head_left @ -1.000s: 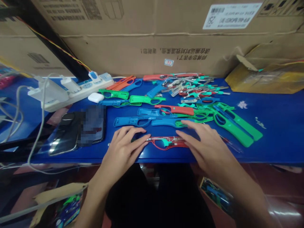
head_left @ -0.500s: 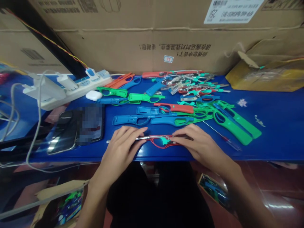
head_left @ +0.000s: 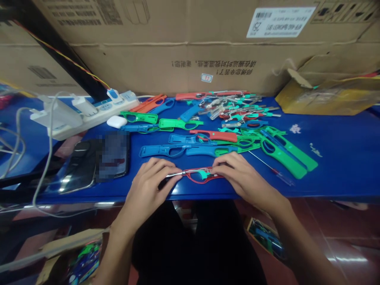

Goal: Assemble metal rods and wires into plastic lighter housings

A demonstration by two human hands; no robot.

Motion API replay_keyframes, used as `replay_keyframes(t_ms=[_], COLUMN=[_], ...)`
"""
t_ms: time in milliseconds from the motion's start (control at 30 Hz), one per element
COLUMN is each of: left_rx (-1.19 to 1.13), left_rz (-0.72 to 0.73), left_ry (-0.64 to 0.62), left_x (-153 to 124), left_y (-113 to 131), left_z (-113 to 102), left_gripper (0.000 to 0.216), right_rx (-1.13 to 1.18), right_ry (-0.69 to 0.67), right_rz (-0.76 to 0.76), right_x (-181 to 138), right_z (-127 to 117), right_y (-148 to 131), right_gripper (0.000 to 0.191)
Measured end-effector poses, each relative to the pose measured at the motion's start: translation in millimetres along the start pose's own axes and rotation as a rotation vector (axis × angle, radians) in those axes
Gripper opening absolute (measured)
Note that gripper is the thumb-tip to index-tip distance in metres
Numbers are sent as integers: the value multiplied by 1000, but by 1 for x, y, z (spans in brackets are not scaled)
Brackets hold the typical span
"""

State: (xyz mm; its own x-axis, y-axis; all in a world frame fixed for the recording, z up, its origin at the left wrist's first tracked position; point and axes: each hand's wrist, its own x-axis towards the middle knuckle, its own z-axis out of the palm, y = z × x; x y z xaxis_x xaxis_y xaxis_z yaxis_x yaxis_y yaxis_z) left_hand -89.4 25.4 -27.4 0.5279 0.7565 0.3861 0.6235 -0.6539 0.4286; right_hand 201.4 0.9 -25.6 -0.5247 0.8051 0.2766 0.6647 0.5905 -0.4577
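Note:
Close to the table's front edge lies a red lighter casing [head_left: 204, 181] of the long-nosed kind, its inside showing a teal trigger [head_left: 204, 174] and thin white wires. My left hand [head_left: 150, 184] is closed on the metal tube [head_left: 175, 174] at its left end, thumb below and fingers above. At the other end, my right hand [head_left: 245, 176] pinches the red handle, covering most of it. Just beyond my hands are blue casing halves [head_left: 204, 151], a red casing [head_left: 227, 135] and green casings [head_left: 285, 158].
A heap of lighter innards [head_left: 237, 107] lies at the back. On the left are phones [head_left: 80, 166], an earbud case [head_left: 116, 121] and a power strip [head_left: 97, 111]. A screwdriver [head_left: 276, 171] lies right. Cardboard [head_left: 154, 59] walls the back; a yellow-taped box [head_left: 329, 97] stands right.
The view has shifted slightly. My left hand has closed further over the tube, whose far tip no longer shows. Both hands keep hold of the lighter.

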Motion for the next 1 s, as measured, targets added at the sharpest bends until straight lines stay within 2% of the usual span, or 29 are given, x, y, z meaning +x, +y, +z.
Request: replay_keyframes(t_ms=[333, 633, 1000], left_rx=[15, 25, 18], left_rz=[26, -11, -1], left_ry=[36, 31, 22], left_x=[-1, -1, -2], left_y=[1, 1, 2], left_z=[2, 3, 2], left_gripper=[9, 14, 14], right_rx=[-21, 37, 122], right_ry=[96, 158, 157], right_rz=[-90, -92, -93], right_x=[0, -1, 0], right_z=[2, 1, 2], right_y=[0, 1, 1], right_gripper=[26, 26, 21])
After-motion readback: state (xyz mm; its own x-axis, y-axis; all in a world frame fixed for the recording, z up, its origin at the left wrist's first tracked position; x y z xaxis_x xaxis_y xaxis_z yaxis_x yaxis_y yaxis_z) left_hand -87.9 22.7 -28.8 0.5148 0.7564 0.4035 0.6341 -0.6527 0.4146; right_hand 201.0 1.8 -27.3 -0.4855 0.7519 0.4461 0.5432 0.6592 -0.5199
